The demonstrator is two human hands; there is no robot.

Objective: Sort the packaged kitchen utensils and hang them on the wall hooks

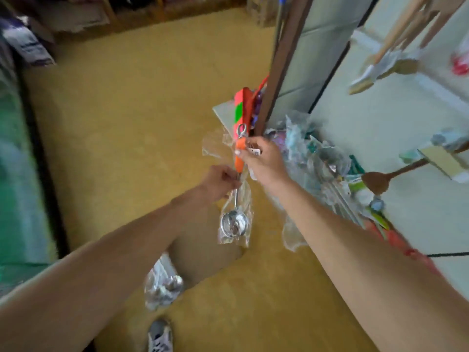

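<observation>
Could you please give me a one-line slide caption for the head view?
Right hand grips the orange handle of a bagged metal scoop while the left hand pinches its shaft.

Right hand [264, 161] gripping orange-handled scoop [234, 219] in clear wrap; left hand [220, 181] pinching its shaft

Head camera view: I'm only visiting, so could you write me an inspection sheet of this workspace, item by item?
Surface: yellowish floor; no table seen.
Job's things: orange-handled utensil in clear wrap, round metal end hanging down; wooden utensils and a wooden spoon hang at the wall.
Clutter: heap of wrapped utensils against the wall; bag of metal utensils on the floor.
Hands: right hand grips the top of the orange handle; left hand pinches the wrap lower down, at the shaft.
Cables: nothing seen.
Surroundings: pale wall; blurred shelving far back; a shoe below.
</observation>
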